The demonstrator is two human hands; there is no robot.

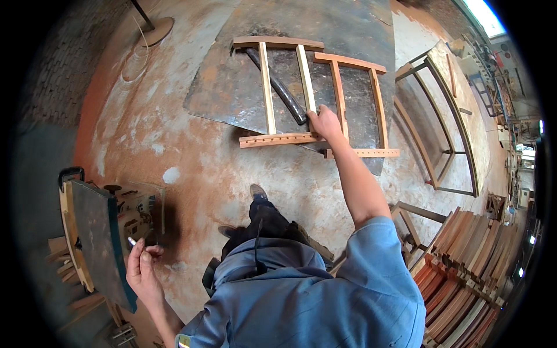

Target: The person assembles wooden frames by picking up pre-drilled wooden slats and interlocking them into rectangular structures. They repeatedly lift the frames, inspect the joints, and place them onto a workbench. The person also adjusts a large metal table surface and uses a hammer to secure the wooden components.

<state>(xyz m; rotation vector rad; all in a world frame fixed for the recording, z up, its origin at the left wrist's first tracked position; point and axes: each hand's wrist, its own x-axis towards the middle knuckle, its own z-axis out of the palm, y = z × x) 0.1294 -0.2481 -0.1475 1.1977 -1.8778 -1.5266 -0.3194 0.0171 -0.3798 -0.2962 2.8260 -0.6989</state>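
Right hand (325,123) is reaching far forward, fingers gripping the wooden chair-back frame (278,90), its slats running away from the person, while the left hand (142,269) is hanging back, loosely curled, beside the woodworking machine (98,232).

Single head view, fisheye, looking steeply down past torso at workshop floor (191,168); floor distant, rim bends edges.

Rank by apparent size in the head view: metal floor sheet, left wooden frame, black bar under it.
1. Metal floor sheet
2. Left wooden frame, which the right hand grips
3. Black bar, partly hidden
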